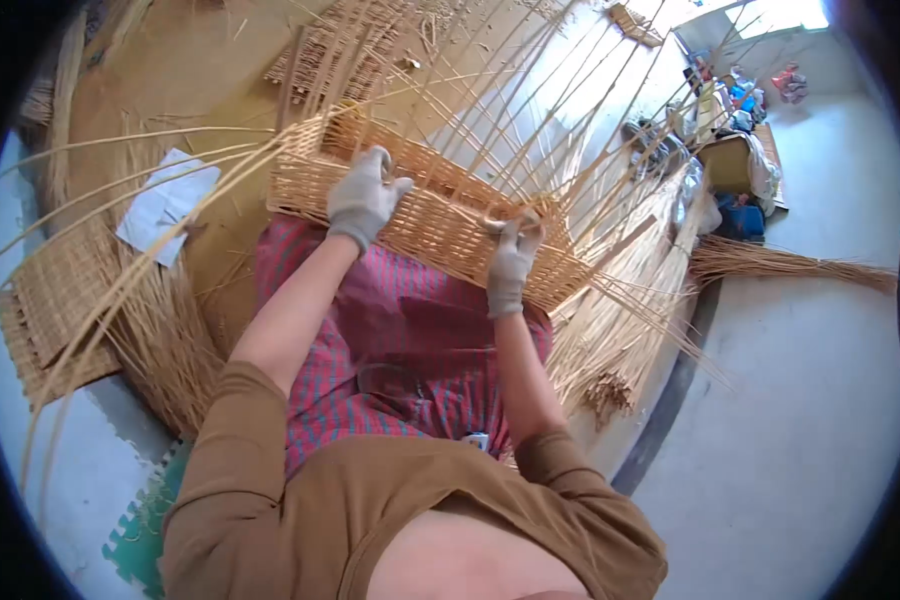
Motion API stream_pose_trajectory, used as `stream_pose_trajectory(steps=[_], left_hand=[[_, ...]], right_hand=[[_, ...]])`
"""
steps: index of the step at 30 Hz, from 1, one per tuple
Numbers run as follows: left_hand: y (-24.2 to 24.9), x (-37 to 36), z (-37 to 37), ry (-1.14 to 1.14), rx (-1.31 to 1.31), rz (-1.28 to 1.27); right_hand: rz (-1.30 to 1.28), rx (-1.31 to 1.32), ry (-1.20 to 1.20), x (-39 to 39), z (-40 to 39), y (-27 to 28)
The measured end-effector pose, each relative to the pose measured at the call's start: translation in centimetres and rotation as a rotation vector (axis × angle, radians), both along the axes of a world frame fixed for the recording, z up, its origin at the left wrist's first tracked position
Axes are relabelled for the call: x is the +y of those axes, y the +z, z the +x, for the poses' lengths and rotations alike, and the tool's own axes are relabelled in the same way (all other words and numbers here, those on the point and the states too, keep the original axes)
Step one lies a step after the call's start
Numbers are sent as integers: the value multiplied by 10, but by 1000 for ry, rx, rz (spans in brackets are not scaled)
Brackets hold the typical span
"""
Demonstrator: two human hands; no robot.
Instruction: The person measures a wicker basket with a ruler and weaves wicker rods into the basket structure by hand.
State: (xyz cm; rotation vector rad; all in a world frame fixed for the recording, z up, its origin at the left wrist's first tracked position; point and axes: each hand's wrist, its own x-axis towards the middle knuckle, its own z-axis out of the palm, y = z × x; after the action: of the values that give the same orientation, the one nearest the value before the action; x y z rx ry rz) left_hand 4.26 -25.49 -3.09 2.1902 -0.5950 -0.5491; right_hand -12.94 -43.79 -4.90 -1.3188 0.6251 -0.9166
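Observation:
A half-woven wicker basket (430,222) lies across my lap, its long wall towards me and tilted, with many long loose stakes rising from its far side and ends. My left hand (362,200), in a grey-white glove, grips the near wall close to the upper edge, left of the middle. On the right part of the same wall is my gloved right hand (512,264), its fingers bent at the rim around the weave. Whether a single strand is pinched in those fingers cannot be made out. A red and blue checked cloth (400,300) covers my legs under the basket.
Bundles of long canes (625,330) lie to the right, and more canes (170,345) at the left. Woven panels (65,290) and a white sheet (168,200) are on the left. Bags and a blue container (740,220) stand at the far right.

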Motion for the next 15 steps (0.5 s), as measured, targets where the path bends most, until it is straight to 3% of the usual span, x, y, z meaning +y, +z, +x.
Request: stream_pose_trajectory(steps=[2, 3, 5, 6, 8, 9, 12, 14, 15], left_hand=[[-5, -9, -19, 63, -862, -239], [-12, -11, -33, 44, -842, -229], [-22, -28, -62, -227, -705, 40], [-21, -37, -68, -353, -648, 167], [-27, -40, -69, -330, -617, 168], [-35, -40, -67, -340, -697, 198], [-30, -47, -61, -336, -741, 248], [-18, -58, -53, -296, -747, -148], [9, -69, -51, -294, -495, 13]], right_hand=[[-227, 185, -63, -10, -21, -5], [-210, 206, -74, -6, -17, 5], [-581, 497, -33, -8, 38, 59], [-887, 614, -65, -15, 61, 70], [-1182, 740, -91, -51, 73, 54], [-944, 435, 95, -93, 59, 28], [-276, -54, -37, -59, -23, 28], [-260, 70, -80, -70, -60, -3], [-53, 75, -67, -60, -69, 9]])
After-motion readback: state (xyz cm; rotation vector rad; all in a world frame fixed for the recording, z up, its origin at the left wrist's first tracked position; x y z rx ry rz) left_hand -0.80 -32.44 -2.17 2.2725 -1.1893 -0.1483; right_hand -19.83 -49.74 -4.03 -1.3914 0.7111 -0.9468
